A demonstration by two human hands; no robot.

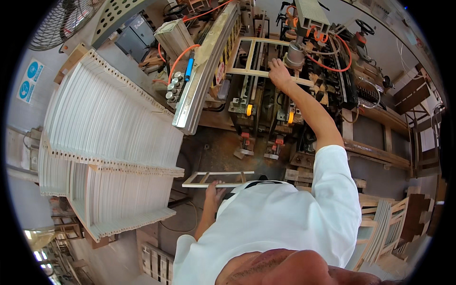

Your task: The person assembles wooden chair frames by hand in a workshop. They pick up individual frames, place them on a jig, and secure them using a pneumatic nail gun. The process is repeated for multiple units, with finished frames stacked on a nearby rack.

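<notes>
My left hand [214, 191] grips the near rail of a small light wooden frame [194, 185], holding it in front of my body. Up at the machine, another wooden frame [251, 72] lies across the dark metal rails. My right arm reaches out to it, and my right hand [280, 75] has its fingers bent over the frame's near rail. Right beside those fingers stands a grey metal cylinder [295, 56], part of the clamping machine [259, 95]. The undersides of both hands are hidden.
Tall stacks of white slatted panels [109, 114] stand on the left. A long metal beam [202, 71] with a blue air tool [189, 69] and orange hoses [175, 64] borders the machine. More wooden frames [387, 228] lean at the lower right. A caged fan [59, 23] hangs at the upper left.
</notes>
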